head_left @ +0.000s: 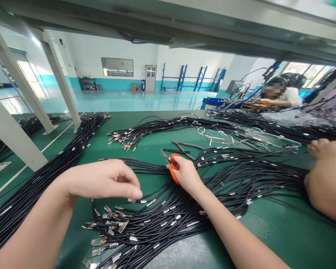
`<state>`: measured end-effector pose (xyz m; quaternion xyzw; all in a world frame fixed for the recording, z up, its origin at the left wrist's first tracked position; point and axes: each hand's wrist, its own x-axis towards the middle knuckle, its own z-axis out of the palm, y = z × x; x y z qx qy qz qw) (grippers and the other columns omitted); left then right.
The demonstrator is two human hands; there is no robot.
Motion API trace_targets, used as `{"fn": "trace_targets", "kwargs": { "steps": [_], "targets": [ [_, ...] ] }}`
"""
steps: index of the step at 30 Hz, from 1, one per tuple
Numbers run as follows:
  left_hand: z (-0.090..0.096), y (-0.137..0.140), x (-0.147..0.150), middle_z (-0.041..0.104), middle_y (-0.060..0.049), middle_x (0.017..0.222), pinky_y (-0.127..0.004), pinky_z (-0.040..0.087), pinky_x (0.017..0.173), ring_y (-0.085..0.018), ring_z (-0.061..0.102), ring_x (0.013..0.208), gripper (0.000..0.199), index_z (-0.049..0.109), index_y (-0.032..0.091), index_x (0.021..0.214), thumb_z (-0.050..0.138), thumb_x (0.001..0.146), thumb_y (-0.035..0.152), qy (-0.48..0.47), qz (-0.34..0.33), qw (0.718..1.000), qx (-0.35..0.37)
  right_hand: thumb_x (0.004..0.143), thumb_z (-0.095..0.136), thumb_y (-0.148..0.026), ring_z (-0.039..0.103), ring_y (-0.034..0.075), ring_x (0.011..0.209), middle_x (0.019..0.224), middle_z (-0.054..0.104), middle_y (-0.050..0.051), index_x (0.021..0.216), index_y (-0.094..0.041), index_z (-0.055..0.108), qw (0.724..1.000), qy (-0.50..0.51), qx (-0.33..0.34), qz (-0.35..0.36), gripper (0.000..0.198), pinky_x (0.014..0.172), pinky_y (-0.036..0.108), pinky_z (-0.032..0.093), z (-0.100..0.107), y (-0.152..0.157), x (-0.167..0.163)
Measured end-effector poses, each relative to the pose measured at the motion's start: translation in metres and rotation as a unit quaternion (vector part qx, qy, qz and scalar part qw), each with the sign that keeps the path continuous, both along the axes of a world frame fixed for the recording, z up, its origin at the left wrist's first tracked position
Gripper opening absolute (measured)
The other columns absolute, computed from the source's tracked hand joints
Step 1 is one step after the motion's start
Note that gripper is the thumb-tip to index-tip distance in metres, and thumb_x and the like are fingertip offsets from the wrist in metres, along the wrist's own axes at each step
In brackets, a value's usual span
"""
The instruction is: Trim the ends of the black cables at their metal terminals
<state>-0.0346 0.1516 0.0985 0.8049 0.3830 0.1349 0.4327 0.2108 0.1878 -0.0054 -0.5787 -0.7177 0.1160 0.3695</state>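
Note:
My right hand (pixel 186 173) grips scissors with orange handles (pixel 173 175). Their metal blades point up and to the left above the green table, close to a thin bundle of black cables (pixel 149 167). To the left, my left hand (pixel 109 179) is bent over, its thumb and fingertips brought together just above a cable end; whatever lies between them is hidden. Below both hands spreads a large bundle of black cables (pixel 182 209) with white labels. Bare metal connectors (pixel 98 242) sit at their left ends.
Pliers (pixel 189 145) and a black pen-like tool (pixel 176 151) lie beyond the scissors. More cable bundles (pixel 168 123) run across the green table (pixel 154 142). Another person's hand (pixel 327 175) rests at the right. White posts (pixel 60 74) stand left; a shelf (pixel 184 26) hangs overhead.

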Motion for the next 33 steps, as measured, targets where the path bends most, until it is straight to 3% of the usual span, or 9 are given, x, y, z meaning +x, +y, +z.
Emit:
{"fn": "trace_targets", "kwargs": {
  "steps": [3, 6, 8, 11, 18, 24, 27, 30, 33],
  "targets": [
    [-0.011, -0.006, 0.009, 0.059, 0.0, 0.05, -0.022, 0.033, 0.044, -0.015, 0.051, 0.046, 0.014, 0.069, 0.022, 0.057, 0.065, 0.064, 0.033, 0.046, 0.022, 0.998, 0.034, 0.066, 0.052, -0.01, 0.052, 0.019, 0.073, 0.076, 0.058, 0.005, 0.067, -0.018, 0.053, 0.997, -0.055, 0.012, 0.045, 0.008, 0.067, 0.03, 0.04, -0.005, 0.002, -0.006],
    [-0.035, -0.015, 0.042, 0.062, -0.008, 0.055, -0.026, 0.037, 0.05, -0.021, 0.056, 0.054, 0.014, 0.066, 0.017, 0.054, 0.065, 0.064, 0.026, 0.156, 0.114, 0.966, 0.174, 0.065, 0.05, -0.006, 0.049, 0.018, 0.074, 0.074, 0.055, 0.004, 0.065, -0.019, 0.051, 0.99, -0.105, 0.021, 0.097, 0.013, 0.067, 0.029, 0.039, -0.006, 0.002, -0.013],
    [-0.051, -0.023, 0.066, 0.065, -0.02, 0.078, -0.031, 0.041, 0.054, -0.031, 0.059, 0.071, 0.012, 0.069, 0.009, 0.067, 0.067, 0.062, 0.021, 0.259, 0.109, 0.94, 0.196, 0.065, 0.049, -0.005, 0.048, 0.018, 0.07, 0.07, 0.053, 0.004, 0.062, -0.019, 0.05, 0.984, -0.128, 0.022, 0.123, 0.014, 0.064, 0.028, 0.038, -0.008, 0.003, -0.015],
    [-0.069, -0.034, 0.092, 0.062, -0.025, 0.086, -0.037, 0.044, 0.058, -0.033, 0.06, 0.075, 0.028, 0.064, 0.0, 0.091, 0.057, 0.065, 0.006, 0.321, 0.072, 0.922, 0.205, 0.065, 0.049, -0.006, 0.047, 0.018, 0.068, 0.068, 0.052, 0.004, 0.06, -0.019, 0.048, 0.979, -0.145, 0.023, 0.14, 0.014, 0.062, 0.028, 0.038, -0.01, 0.006, -0.016],
    [-0.071, -0.041, 0.096, 0.062, -0.023, 0.081, -0.034, 0.045, 0.058, -0.03, 0.059, 0.074, 0.029, 0.064, -0.001, 0.088, 0.059, 0.06, 0.003, 0.332, -0.002, 0.921, 0.203, 0.07, 0.051, -0.017, 0.05, 0.019, 0.07, 0.072, 0.054, 0.005, 0.06, -0.02, 0.046, 0.989, -0.096, 0.019, 0.113, 0.012, 0.065, 0.03, 0.041, -0.014, 0.007, -0.014],
    [-0.071, -0.027, 0.085, 0.064, -0.019, 0.078, -0.035, 0.043, 0.059, -0.03, 0.061, 0.073, 0.02, 0.066, 0.009, 0.077, 0.052, 0.076, 0.022, 0.219, 0.085, 0.954, 0.187, 0.07, 0.058, -0.036, 0.053, 0.019, 0.067, 0.07, 0.056, 0.003, 0.066, -0.019, 0.052, 0.997, 0.043, -0.015, 0.067, 0.019, 0.066, 0.031, 0.043, -0.011, 0.006, -0.009],
    [-0.08, -0.012, 0.082, 0.062, -0.009, 0.059, -0.031, 0.042, 0.057, -0.023, 0.06, 0.062, 0.022, 0.061, 0.015, 0.058, 0.056, 0.073, 0.03, 0.0, 0.199, 0.974, 0.111, 0.068, 0.06, -0.039, 0.053, 0.018, 0.067, 0.07, 0.057, 0.003, 0.068, -0.018, 0.054, 0.996, 0.074, -0.019, 0.052, 0.022, 0.065, 0.031, 0.043, -0.007, 0.004, -0.008],
    [-0.083, 0.006, 0.077, 0.061, -0.006, 0.061, -0.027, 0.044, 0.055, -0.018, 0.06, 0.06, 0.028, 0.058, 0.014, 0.064, 0.055, 0.074, 0.04, -0.274, 0.338, 0.9, -0.029, 0.068, 0.06, -0.042, 0.053, 0.018, 0.065, 0.068, 0.056, 0.002, 0.067, -0.018, 0.054, 0.995, 0.085, -0.025, 0.042, 0.025, 0.064, 0.031, 0.042, -0.003, 0.001, -0.008],
    [-0.079, 0.02, 0.068, 0.064, -0.01, 0.077, -0.027, 0.047, 0.063, -0.017, 0.062, 0.072, 0.028, 0.056, 0.012, 0.074, 0.053, 0.077, 0.04, -0.455, 0.448, 0.763, -0.098, 0.066, 0.061, -0.043, 0.052, 0.018, 0.066, 0.068, 0.056, 0.003, 0.065, -0.018, 0.053, 0.994, 0.094, -0.031, 0.04, 0.026, 0.065, 0.031, 0.041, 0.0, -0.001, -0.008]
  ]
}}
